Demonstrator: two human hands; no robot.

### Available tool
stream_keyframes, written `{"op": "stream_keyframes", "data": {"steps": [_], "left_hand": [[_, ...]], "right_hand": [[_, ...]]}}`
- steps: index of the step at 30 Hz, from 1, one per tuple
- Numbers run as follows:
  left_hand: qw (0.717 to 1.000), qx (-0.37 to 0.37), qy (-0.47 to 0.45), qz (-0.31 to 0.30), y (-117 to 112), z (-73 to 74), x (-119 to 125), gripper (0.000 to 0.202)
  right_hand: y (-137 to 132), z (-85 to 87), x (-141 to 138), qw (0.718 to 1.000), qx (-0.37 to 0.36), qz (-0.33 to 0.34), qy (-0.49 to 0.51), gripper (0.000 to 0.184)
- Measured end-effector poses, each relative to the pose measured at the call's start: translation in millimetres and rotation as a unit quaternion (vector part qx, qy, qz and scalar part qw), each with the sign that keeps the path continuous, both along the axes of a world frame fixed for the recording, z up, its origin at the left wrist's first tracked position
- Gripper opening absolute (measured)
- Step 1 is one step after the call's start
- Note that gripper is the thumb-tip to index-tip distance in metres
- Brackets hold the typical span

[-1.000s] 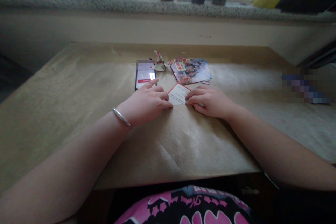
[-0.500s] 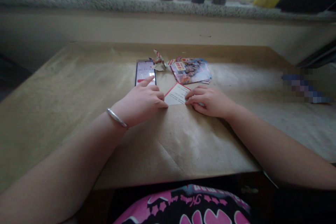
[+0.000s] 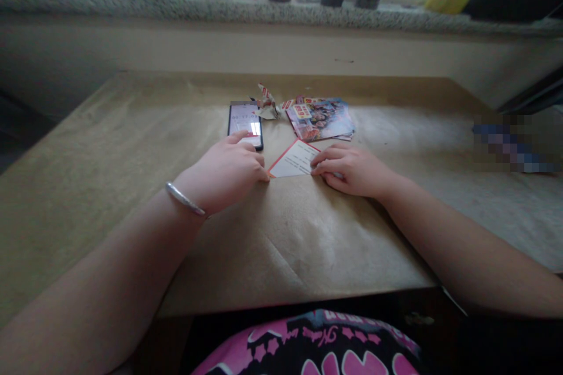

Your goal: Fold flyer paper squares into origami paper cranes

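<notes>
A white paper with a red edge [image 3: 294, 160] lies flat on the brown-paper-covered table [image 3: 132, 146], folded into a triangle-like shape. My right hand [image 3: 352, 170] presses down on its right corner with fingers held together. My left hand [image 3: 224, 176], a silver bangle on its wrist, rests with curled fingers at the paper's left tip, its forefinger reaching toward the lit phone [image 3: 245, 123] lying just beyond.
A stack of colourful printed leaflets [image 3: 321, 119] and a crumpled scrap [image 3: 268, 102] lie behind the paper. A stone windowsill [image 3: 264, 9] at the back carries jars, bottles and a green case. A blurred object [image 3: 514, 143] sits at the right.
My left hand has slid left and back along the paper's lower edge, uncovering more of the white paper. The right hand has stayed in place.
</notes>
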State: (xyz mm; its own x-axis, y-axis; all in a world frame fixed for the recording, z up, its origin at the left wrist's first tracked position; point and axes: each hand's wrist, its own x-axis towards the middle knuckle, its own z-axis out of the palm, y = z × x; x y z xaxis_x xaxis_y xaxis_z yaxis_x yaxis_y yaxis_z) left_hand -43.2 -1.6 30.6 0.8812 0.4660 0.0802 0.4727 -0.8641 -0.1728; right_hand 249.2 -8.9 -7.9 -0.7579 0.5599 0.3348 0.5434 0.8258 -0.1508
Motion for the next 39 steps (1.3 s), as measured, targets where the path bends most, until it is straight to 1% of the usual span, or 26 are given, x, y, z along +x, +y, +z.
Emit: {"op": "stream_keyframes", "data": {"steps": [4,8,10,15,20,24,32,39], "left_hand": [[1.000,-0.021,-0.003,0.016,-1,3.3,-2,0.037],[0.995,-0.047,0.062,0.063,-6,12.7,3,0.037],[0.992,-0.053,0.082,0.073,-7,15.6,5,0.036],[0.992,-0.058,0.087,0.076,-6,15.7,3,0.036],[0.986,-0.072,0.115,0.093,-6,17.1,3,0.034],[0.986,-0.063,0.130,0.081,-6,17.5,0,0.033],[0.986,-0.076,0.121,0.084,-6,17.5,-3,0.035],[0.980,-0.117,0.100,0.130,-3,19.3,-4,0.027]], "right_hand": [[0,-0.2,-1,1.000,-0.005,0.005,0.002,0.024],[0,-0.3,-1,1.000,-0.001,0.007,0.008,0.024],[1,-0.6,-1,1.000,0.002,0.008,0.010,0.024],[1,-1.4,-1,1.000,0.004,0.012,0.013,0.023],[1,-1.7,0,1.000,-0.001,0.009,0.007,0.024],[1,-2.4,0,1.000,-0.003,0.009,0.005,0.024],[0,-2.8,-1,1.000,-0.005,0.003,0.006,0.023],[1,-2.7,1,1.000,-0.007,0.009,0.012,0.023]]}}
